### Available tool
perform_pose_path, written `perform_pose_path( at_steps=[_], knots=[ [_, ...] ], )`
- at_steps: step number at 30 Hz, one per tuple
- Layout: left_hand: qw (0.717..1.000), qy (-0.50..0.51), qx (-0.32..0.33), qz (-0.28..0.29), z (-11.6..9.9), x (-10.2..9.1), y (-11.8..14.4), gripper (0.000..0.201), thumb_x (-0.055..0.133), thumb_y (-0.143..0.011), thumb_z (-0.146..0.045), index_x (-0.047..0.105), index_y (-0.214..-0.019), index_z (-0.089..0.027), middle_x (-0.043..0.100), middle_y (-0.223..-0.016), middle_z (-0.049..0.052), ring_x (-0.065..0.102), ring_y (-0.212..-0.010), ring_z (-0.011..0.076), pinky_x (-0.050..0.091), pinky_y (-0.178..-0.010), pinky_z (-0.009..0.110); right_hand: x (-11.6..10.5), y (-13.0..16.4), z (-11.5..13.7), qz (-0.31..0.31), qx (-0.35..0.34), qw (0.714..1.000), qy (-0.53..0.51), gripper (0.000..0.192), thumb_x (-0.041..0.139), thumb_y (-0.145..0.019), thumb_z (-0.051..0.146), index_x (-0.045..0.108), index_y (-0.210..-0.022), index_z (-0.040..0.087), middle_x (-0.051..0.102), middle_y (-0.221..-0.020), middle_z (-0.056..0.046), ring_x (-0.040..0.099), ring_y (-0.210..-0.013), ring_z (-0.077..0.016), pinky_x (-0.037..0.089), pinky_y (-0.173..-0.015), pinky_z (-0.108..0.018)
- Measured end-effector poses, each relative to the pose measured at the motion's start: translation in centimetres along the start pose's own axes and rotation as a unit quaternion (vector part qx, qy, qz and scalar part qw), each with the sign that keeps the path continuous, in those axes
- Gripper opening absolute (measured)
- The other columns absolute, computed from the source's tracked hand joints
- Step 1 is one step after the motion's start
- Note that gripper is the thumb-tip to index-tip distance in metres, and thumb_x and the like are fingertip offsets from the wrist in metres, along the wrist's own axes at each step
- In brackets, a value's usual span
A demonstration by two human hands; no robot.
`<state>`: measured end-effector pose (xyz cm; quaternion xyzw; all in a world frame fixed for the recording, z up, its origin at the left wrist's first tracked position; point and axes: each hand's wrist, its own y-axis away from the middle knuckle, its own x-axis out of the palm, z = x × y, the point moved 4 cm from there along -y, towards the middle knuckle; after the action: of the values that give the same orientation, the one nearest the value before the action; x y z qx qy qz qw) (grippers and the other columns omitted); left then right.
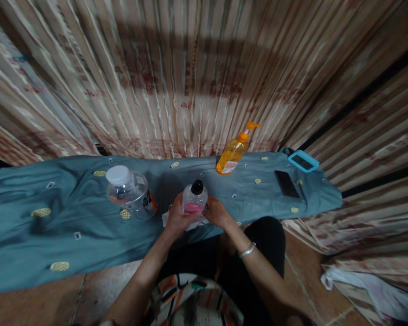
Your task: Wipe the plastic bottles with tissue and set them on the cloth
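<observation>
A clear bottle (194, 195) with a black cap and a pink label stands upright in front of me, near the front edge of the cloth-covered surface. My left hand (177, 219) is closed around its left side and lower front. On the other side, my right hand (216, 212) has its fingers curled against the bottle; its fingertips are partly hidden. A crumpled white cloth or tissue (165, 219) lies beneath the bottle and hands, mostly covered by them.
Left of my hands stands a large clear plastic jar (131, 194) with a white lid. An orange pump bottle (231, 155) is behind to the right. Farther right lie a black phone (287, 184) and a blue-framed device (303, 161). A patterned curtain (190, 81) hangs behind.
</observation>
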<state>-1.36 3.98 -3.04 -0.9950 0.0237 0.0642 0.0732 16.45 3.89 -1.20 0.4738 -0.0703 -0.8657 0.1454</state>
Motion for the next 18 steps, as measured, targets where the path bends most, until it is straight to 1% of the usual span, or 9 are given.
perform_pose_path(
  at_steps=[2, 5, 9, 12, 15, 17, 18],
  knots=[
    [1.000, 0.007, -0.020, 0.002, -0.3, 0.1, -0.1, 0.071, 0.098, -0.058, -0.041, 0.067, -0.119, -0.023, 0.079, -0.107, 0.005, 0.076, -0.095, 0.0289, 0.061, -0.086, 0.041, 0.4, -0.1, -0.2, 0.007, 0.017, 1.000, -0.015, 0.046, 0.073, -0.101, 0.047, 0.067, -0.139, 0.022, 0.070, -0.142, -0.010, 0.071, -0.122, -0.0266, 0.063, -0.102, -0.052],
    [0.999, 0.024, -0.041, -0.010, -0.6, 0.1, 0.0, 0.070, 0.098, -0.055, -0.043, 0.066, -0.115, -0.022, 0.079, -0.103, 0.004, 0.076, -0.093, 0.0276, 0.059, -0.085, 0.039, 0.6, 0.1, -0.8, 0.022, 0.025, 0.998, -0.055, 0.045, 0.073, -0.101, 0.048, 0.067, -0.137, 0.022, 0.071, -0.139, -0.010, 0.072, -0.120, -0.0258, 0.063, -0.101, -0.051],
    [0.998, 0.025, -0.055, -0.021, -0.5, -0.2, 0.2, 0.070, 0.098, -0.057, -0.046, 0.065, -0.115, -0.022, 0.079, -0.100, 0.002, 0.075, -0.090, 0.0256, 0.058, -0.084, 0.037, 0.6, 1.0, -2.5, 0.005, 0.031, 0.990, -0.141, 0.044, 0.073, -0.101, 0.048, 0.068, -0.136, 0.021, 0.071, -0.138, -0.010, 0.072, -0.118, -0.0256, 0.064, -0.100, -0.050],
    [0.998, 0.003, -0.044, -0.051, -0.4, -0.8, 0.2, 0.071, 0.099, -0.057, -0.048, 0.065, -0.114, -0.023, 0.080, -0.102, 0.002, 0.076, -0.093, 0.0264, 0.058, -0.086, 0.038, 0.3, 1.9, -4.6, -0.025, 0.044, 0.972, -0.230, 0.044, 0.073, -0.101, 0.048, 0.068, -0.135, 0.021, 0.072, -0.136, -0.009, 0.073, -0.115, -0.0250, 0.064, -0.098, -0.049],
    [0.997, -0.008, -0.036, -0.065, -0.5, -0.7, -0.2, 0.069, 0.100, -0.058, -0.047, 0.065, -0.112, -0.024, 0.080, -0.099, 0.001, 0.077, -0.091, 0.0269, 0.059, -0.085, 0.038, -1.4, 2.9, -6.2, -0.078, 0.040, 0.943, -0.322, 0.043, 0.071, -0.102, 0.050, 0.068, -0.133, 0.020, 0.073, -0.131, -0.008, 0.074, -0.108, -0.0226, 0.065, -0.092, -0.045],
    [0.998, -0.001, -0.035, -0.058, -0.7, -0.2, -0.6, 0.068, 0.100, -0.057, -0.042, 0.065, -0.112, -0.024, 0.080, -0.099, 0.000, 0.078, -0.089, 0.0269, 0.060, -0.084, 0.039, -2.9, 3.8, -6.2, -0.122, 0.018, 0.923, -0.364, 0.042, 0.069, -0.103, 0.053, 0.069, -0.129, 0.020, 0.074, -0.122, -0.007, 0.074, -0.099, -0.0199, 0.065, -0.086, -0.041],
    [0.998, 0.003, -0.035, -0.052, -0.8, 0.2, -0.7, 0.067, 0.099, -0.058, -0.040, 0.065, -0.113, -0.024, 0.080, -0.099, 0.000, 0.078, -0.089, 0.0269, 0.060, -0.084, 0.039, -3.6, 4.3, -5.7, -0.143, 0.001, 0.915, -0.377, 0.042, 0.067, -0.103, 0.055, 0.069, -0.126, 0.020, 0.075, -0.118, -0.006, 0.074, -0.096, -0.0192, 0.065, -0.084, -0.040]
  ],
)
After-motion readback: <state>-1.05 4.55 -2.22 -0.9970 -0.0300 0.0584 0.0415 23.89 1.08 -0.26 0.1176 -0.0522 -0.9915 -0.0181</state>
